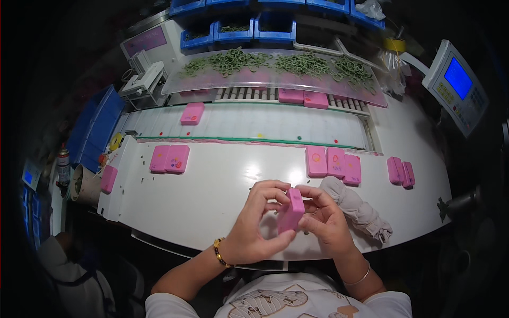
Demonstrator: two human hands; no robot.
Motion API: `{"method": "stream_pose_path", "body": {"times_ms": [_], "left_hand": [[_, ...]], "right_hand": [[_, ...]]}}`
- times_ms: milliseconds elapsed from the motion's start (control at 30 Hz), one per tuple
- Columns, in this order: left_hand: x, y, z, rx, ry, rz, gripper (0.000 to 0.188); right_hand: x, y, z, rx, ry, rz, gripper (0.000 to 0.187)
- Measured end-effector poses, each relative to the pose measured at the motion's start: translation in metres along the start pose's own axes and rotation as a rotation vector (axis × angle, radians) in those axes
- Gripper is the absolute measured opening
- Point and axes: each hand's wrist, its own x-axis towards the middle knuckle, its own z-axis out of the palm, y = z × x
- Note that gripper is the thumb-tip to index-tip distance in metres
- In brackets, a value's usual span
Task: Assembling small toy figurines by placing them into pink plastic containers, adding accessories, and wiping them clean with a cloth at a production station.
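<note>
Pink plastic block (291, 210) is standing on end between both my hands just above the bench's (201, 196) near edge, my left hand (253, 228) gripping its lower end while my right hand (324, 218), equally close, is pinching its top.

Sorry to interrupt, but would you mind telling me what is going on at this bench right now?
A person seated at a white worktable holds one pink block on edge between both hands, the left hand and right hand gripping it from either side. More pink blocks lie around: a pair on the left, three just beyond the hands, and one on the conveyor belt. A grey cloth lies beside the right hand. Green rings are heaped on a clear shelf at the back.
</note>
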Motion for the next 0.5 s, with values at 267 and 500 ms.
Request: {"method": "stream_pose_path", "body": {"times_ms": [267,500], "left_hand": [[0.001,0.005,0.003,0.004,-0.074,-0.021,0.076],[0.004,0.009,0.008,0.053,-0.081,-0.139,0.086]], "right_hand": [[-0.001,-0.013,-0.004,-0.597,-0.234,-0.379,0.065],[-0.001,-0.015,-0.004,-0.678,-0.183,-0.43,0.063]]}}
